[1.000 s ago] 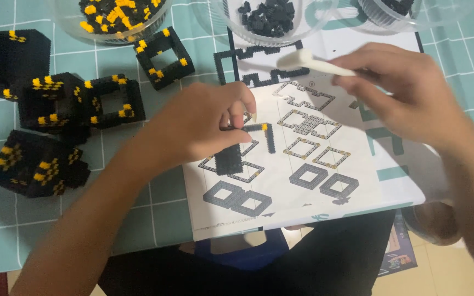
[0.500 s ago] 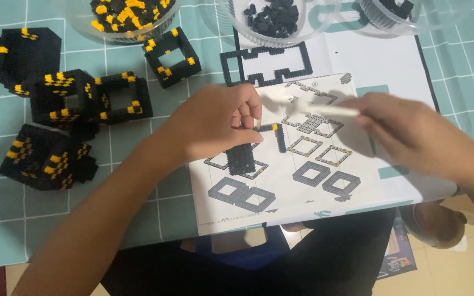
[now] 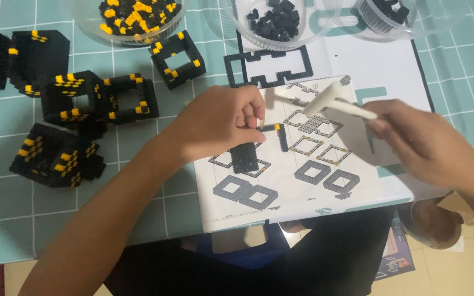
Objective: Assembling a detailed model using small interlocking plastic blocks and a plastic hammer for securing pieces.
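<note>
A black brick strip with a yellow tip [image 3: 277, 133] lies on the white instruction sheet [image 3: 303, 181] at the fingertips of the left hand [image 3: 220, 129], whose fingers are curled together and pinched on the piece's near end, pressing it to the page. The right hand [image 3: 418, 142] is closed around the handle of a small white hammer-shaped tool [image 3: 330, 101], its head poised just above and beyond the strip — a second ago the tool sat higher and farther out over the page, so it has swung in toward the piece, which reads as the pressing-in stage of this section of the build. Just below the left hand a short black block [image 3: 245, 159] covers one of the sheet's printed diagrams; grey square outlines of building steps fill the page toward the right hand. Beyond the fingers, a flat black notched frame [image 3: 264, 68] lies on the teal gridded surface [image 3: 138, 192]. To the outer side of the left hand stand finished black-and-yellow cubes and open square frames [image 3: 72, 109]. Farthest off sit clear round tubs — one of mixed yellow and black bricks [image 3: 133, 13], two of black bricks [image 3: 275, 19] beyond the sheet.
</note>
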